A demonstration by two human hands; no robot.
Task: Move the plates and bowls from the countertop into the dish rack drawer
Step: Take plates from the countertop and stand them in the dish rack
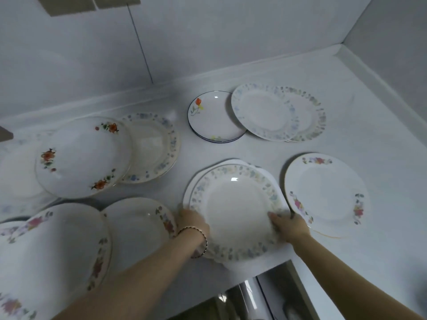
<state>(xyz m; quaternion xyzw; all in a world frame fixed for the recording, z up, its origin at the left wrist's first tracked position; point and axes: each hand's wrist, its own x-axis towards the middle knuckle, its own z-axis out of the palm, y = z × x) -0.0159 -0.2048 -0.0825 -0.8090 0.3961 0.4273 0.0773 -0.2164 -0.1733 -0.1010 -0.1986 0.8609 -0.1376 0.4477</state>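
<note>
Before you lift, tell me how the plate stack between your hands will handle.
The plate stack looks rigid and probably heavy: more rims show under the top plate. Its glossy glaze may be slippery, so plates could slide apart. Likely breakable; left hand and right hand grip opposite edges.

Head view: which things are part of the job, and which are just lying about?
Job:
leaf-rim plate stack, gripped by left hand and right hand
blue-rimmed plates
pale floral plates
rose plate
orange-flower plate
near-left plates

Not the job:
wall plate
bracelet
</note>
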